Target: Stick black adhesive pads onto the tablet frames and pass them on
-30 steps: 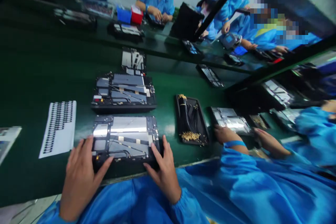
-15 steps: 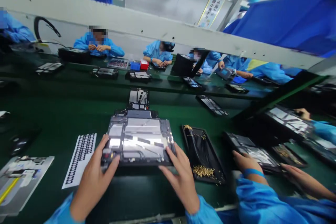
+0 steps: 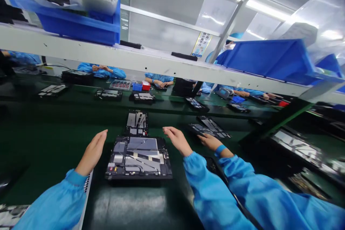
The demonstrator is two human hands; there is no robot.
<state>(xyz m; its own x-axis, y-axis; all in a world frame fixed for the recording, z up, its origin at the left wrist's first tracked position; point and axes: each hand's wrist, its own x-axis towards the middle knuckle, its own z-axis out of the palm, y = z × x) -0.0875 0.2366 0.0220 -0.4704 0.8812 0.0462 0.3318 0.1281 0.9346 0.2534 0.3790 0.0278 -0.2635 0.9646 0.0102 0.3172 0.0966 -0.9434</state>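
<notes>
An opened tablet body [image 3: 138,158] with silver shielding and cables lies flat on the green belt [image 3: 54,140] in front of me. My left hand [image 3: 93,152] hovers just left of it, fingers stretched and held together, holding nothing. My right hand [image 3: 176,140] is stretched out beyond the body's far right corner, fingers extended, also holding nothing. A second tablet body [image 3: 137,120] lies further along the belt, just behind the first.
A neighbour's hand with a blue wristband [image 3: 212,143] reaches to another tablet body [image 3: 206,129] on my right. A white sticker sheet [image 3: 86,183] peeks out under my left sleeve. A shelf with blue bins [image 3: 266,59] runs overhead. People in blue coats work across the far belt.
My hands carried the tablet body forward, set it on the belt and let go. Both hands now hover open beside it. My view has tilted upward.
</notes>
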